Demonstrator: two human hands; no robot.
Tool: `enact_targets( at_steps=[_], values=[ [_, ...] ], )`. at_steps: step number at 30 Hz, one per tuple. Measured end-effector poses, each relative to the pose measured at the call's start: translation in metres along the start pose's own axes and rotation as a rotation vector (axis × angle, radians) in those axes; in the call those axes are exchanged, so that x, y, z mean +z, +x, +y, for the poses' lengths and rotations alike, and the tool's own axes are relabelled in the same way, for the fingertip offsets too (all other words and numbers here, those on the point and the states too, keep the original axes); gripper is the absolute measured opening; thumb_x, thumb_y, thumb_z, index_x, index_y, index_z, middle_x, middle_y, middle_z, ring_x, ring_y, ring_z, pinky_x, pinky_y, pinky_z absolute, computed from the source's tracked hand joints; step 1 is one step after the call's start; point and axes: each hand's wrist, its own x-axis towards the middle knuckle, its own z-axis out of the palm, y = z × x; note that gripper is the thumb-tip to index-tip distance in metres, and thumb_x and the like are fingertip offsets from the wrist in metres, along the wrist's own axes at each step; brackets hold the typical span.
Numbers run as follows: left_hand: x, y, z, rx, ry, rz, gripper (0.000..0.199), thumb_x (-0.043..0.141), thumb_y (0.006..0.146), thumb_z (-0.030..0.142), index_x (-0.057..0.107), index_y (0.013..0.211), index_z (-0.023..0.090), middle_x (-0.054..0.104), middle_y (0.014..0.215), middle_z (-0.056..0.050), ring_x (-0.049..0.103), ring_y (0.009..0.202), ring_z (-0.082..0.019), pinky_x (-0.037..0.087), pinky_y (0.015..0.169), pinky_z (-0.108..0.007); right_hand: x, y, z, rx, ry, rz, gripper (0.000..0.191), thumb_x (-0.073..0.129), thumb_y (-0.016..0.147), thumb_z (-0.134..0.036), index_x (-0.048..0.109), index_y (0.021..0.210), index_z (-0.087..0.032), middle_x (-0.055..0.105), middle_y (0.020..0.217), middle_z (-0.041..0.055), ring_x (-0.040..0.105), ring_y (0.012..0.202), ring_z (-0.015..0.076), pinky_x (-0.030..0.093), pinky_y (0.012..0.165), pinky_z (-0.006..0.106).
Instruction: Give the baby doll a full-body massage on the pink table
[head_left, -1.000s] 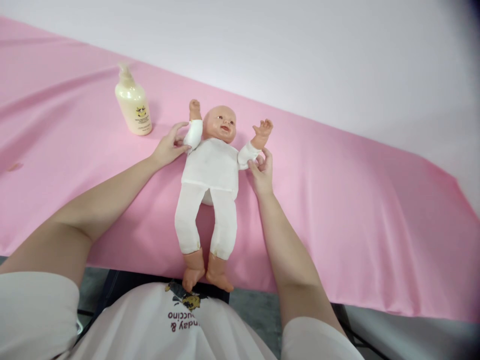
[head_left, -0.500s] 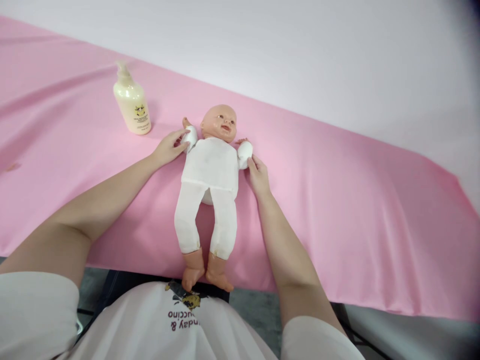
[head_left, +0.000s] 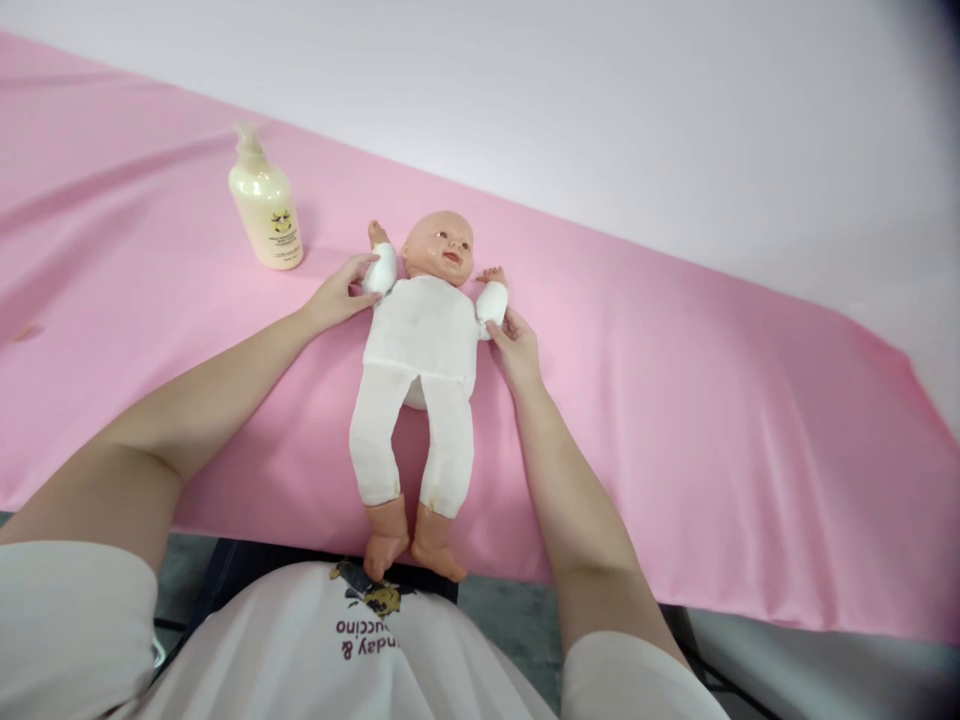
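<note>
A baby doll with a white cloth body lies on its back on a pink cloth, its head away from me and its bare feet at the near edge. My left hand grips the doll's arm on the left, thumb and fingers on either side of the white padding. On the other side, my right hand pinches the doll's other arm low on its white part, some fingers hidden behind it. Both doll arms are bent upward beside the head.
A cream pump bottle stands on the pink cloth to the left of the doll. The cloth's near edge hangs just in front of my shirt. A pale wall or surface lies beyond the far edge.
Both doll arms have swung slightly up toward the head, so their small hands show more. My fingers have shifted a little with them. The bottle stays put.
</note>
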Motion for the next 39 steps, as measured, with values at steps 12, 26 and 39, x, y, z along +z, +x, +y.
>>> enact_targets(
  at_steps=[12,26,39],
  values=[
    [0.004,0.009,-0.008,-0.047,-0.544,-0.001,0.061,0.09,0.052,0.025,0.066,0.108,0.017,0.076,0.101,-0.006,0.073,0.093,-0.024,0.056,0.089,-0.039,-0.003,0.002,-0.005,0.041,0.271,0.08,0.034,0.088,0.054,-0.025,0.061,0.074,-0.026,0.074,0.085,-0.0024,0.072,0.093,0.0206,0.059,0.095,0.038],
    [0.005,0.009,-0.011,0.057,-0.491,-0.042,0.056,0.087,0.061,0.024,0.059,0.11,0.019,0.074,0.094,-0.002,0.07,0.082,-0.016,0.052,0.073,-0.026,-0.002,-0.002,-0.009,0.067,0.127,0.012,0.023,0.08,0.066,-0.028,0.06,0.077,-0.025,0.072,0.092,0.0015,0.069,0.097,0.0206,0.056,0.096,0.039],
    [0.008,0.01,-0.024,0.012,-0.38,0.071,0.062,0.076,0.079,0.031,0.043,0.131,0.024,0.07,0.088,0.0,0.069,0.079,-0.017,0.056,0.083,-0.036,-0.002,0.0,0.005,-0.026,0.092,0.006,0.066,0.078,0.08,-0.06,0.048,0.134,-0.037,0.069,0.127,0.0027,0.069,0.113,0.0225,0.06,0.097,0.041]
  ],
)
